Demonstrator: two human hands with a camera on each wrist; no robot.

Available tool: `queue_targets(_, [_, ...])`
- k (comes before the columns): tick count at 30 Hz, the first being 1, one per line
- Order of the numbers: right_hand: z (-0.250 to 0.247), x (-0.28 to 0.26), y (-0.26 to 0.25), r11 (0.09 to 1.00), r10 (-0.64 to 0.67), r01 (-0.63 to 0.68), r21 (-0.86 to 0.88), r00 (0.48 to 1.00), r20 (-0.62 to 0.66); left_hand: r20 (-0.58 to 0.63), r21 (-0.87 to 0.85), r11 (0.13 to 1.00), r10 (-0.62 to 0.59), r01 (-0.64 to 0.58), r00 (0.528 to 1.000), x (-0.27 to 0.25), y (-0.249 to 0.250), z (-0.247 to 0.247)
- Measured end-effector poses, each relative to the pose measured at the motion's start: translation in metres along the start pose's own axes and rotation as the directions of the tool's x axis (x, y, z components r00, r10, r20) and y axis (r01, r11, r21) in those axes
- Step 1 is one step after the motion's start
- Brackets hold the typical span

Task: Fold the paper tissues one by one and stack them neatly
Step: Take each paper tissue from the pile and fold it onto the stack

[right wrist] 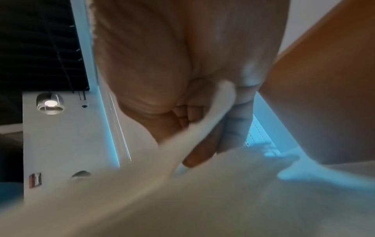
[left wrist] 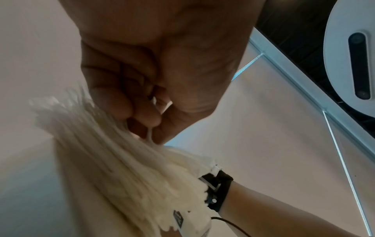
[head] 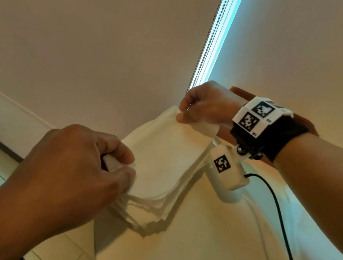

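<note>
Head view: stack of paper tissues lying on white tablecloth, edges ragged and slightly fanned at the near corner. Top tissue pinched at two opposite ends and lifted a little off the stack. Left hand at the near end, fingers curled, thumb and forefinger nipping a small rolled bit of tissue. Right hand at the far end, thumb and fingers closed on the far corner, a flap of tissue poking out below the palm. Wrist band with black-and-white markers on the right forearm, black cable trailing across the cloth.

Left wrist view: left hand with fingers bunched over a thin fold of tissue, layered stack edge just beneath.

Right wrist view: blurred; right hand curled round a white strip of tissue.
</note>
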State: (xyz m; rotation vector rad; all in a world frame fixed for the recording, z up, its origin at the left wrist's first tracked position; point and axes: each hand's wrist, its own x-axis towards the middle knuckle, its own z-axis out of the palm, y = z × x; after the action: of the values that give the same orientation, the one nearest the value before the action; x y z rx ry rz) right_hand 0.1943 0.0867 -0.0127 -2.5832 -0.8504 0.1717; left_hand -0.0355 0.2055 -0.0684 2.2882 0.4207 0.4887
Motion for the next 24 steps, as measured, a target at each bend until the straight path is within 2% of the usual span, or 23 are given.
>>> queue_targets(4, [0.009, 0.003, 0.006, 0.979, -0.01, 0.015, -0.202, 1.0, 0.026, 0.053, 0.178, 0.984, 0.003, -0.013, 0.999, 0.0, -0.001, 0.001])
queue_targets(8, [0.004, -0.005, 0.015, 0.943, 0.019, -0.027, -0.33, 0.999, -0.027, 0.061, 0.316, 0.948, 0.025, -0.044, 0.998, -0.002, 0.004, -0.001])
queue_targets(10, [-0.008, -0.015, 0.017, 0.924, -0.002, -0.024, -0.381, 0.998, -0.067, 0.036, 0.348, 0.933, 0.086, -0.093, 0.996, -0.004, 0.014, -0.005])
queue_targets(12, [-0.028, -0.033, 0.022, 0.948, -0.003, -0.036, -0.317, 0.992, -0.123, -0.01, 0.365, 0.918, 0.173, -0.157, 0.985, -0.009, 0.035, -0.01])
queue_targets(14, [-0.051, -0.059, 0.026, 0.969, 0.008, -0.055, -0.239, 0.981, -0.193, -0.039, 0.378, 0.885, 0.31, -0.273, 0.95, -0.013, 0.06, -0.011])
queue_targets(16, [-0.075, -0.095, 0.031, 0.97, 0.024, -0.079, -0.23, 0.972, -0.234, 0.012, 0.339, 0.838, 0.451, -0.428, 0.892, -0.015, 0.091, -0.005])
queue_targets(17, [-0.085, -0.116, 0.034, 0.971, 0.034, -0.089, -0.224, 0.97, -0.239, 0.082, 0.313, 0.801, 0.513, -0.511, 0.854, -0.017, 0.103, 0.001])
queue_targets(18, [-0.094, -0.139, 0.038, 0.972, 0.047, -0.099, -0.212, 0.97, -0.237, 0.202, 0.291, 0.762, 0.542, -0.579, 0.815, -0.017, 0.114, 0.011])
queue_targets(19, [-0.101, -0.162, 0.042, 0.972, 0.063, -0.111, -0.205, 0.972, -0.227, 0.343, 0.279, 0.737, 0.522, -0.616, 0.781, -0.015, 0.122, 0.024])
queue_targets(20, [-0.105, -0.185, 0.047, 0.97, 0.084, -0.127, -0.206, 0.975, -0.208, 0.475, 0.277, 0.694, 0.502, -0.664, 0.723, -0.013, 0.13, 0.039])
queue_targets(21, [-0.107, -0.207, 0.052, 0.967, 0.11, -0.147, -0.21, 0.978, -0.178, 0.591, 0.245, 0.628, 0.507, -0.739, 0.627, -0.01, 0.137, 0.054])
queue_targets(23, [-0.104, -0.248, 0.064, 0.955, 0.184, -0.2, -0.22, 0.979, -0.092, 0.735, 0.178, 0.525, 0.491, -0.832, 0.467, -0.009, 0.157, 0.08])
queue_targets(24, [-0.1, -0.266, 0.07, 0.946, 0.224, -0.229, -0.232, 0.973, -0.049, 0.785, 0.157, 0.489, 0.466, -0.858, 0.409, -0.012, 0.169, 0.09])
